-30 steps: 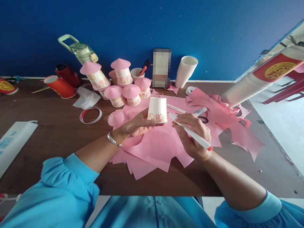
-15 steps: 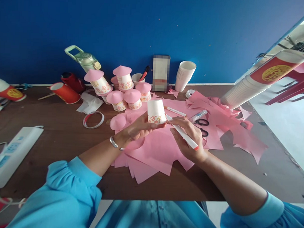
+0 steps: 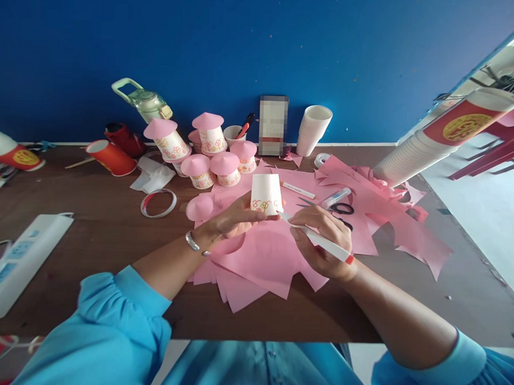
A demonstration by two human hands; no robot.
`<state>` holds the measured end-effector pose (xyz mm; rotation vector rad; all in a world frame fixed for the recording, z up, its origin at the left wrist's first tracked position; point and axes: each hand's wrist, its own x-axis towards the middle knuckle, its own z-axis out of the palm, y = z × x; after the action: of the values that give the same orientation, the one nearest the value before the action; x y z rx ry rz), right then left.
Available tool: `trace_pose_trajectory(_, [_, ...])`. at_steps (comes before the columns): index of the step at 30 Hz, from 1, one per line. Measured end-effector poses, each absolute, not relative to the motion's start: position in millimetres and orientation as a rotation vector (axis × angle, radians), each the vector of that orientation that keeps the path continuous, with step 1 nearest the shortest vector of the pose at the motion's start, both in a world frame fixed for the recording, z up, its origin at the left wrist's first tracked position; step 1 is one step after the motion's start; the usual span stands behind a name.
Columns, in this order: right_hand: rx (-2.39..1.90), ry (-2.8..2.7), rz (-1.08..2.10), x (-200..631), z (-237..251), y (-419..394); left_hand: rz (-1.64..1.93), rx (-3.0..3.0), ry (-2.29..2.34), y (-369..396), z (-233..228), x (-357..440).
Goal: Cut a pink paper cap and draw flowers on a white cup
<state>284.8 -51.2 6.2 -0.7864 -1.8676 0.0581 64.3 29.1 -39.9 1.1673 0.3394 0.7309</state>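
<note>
My left hand (image 3: 238,219) is closed around the rim end of an upside-down white paper cup (image 3: 266,188). Red and yellow flowers are drawn along the cup's lower band. In my right hand (image 3: 323,240) is a white marker (image 3: 326,245) with a red end, its tip at the cup's lower right edge. Whether the tip touches the cup I cannot tell. Beneath both hands lie pink paper sheets (image 3: 263,265). Scissors (image 3: 343,208) with black handles lie just beyond my right hand, near another white marker (image 3: 298,189) and a clear tube (image 3: 336,197).
Several decorated cups with pink cone roofs (image 3: 225,163) stand at the back left. Behind are a phone (image 3: 273,123) with a blurred screen and a white cup stack (image 3: 313,130). A tape roll (image 3: 158,203), red cup (image 3: 110,157) and power strip (image 3: 24,263) are left; a tall cup stack (image 3: 427,150) leans right.
My left hand has turned the cup slightly, shifting the drawn flowers leftward. My right hand has moved a little right and down, and the marker lies at a flatter angle.
</note>
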Motion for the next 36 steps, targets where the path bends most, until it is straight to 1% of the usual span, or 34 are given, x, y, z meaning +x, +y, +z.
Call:
trace_pose_trajectory(6, [-0.810,-1.868,0.100,281.7,6.9,-52.8,0.702,1.237,0.307,28.4,-32.3,66.2])
trace_pose_trajectory(25, [-0.841,-1.893,0.069,282.9,5.1,-51.5,0.669,1.276,0.369,25.0,-16.3,72.1])
trace_pose_trajectory(29, [-0.868,-1.900,0.055,283.0,4.9,-52.0,0.703,1.264,0.366,23.5,-15.5,72.6])
trace_pose_trajectory(36, [-0.905,-1.929,0.100,283.2,8.1,-53.4,0.635,1.310,0.412,26.8,-19.7,69.6])
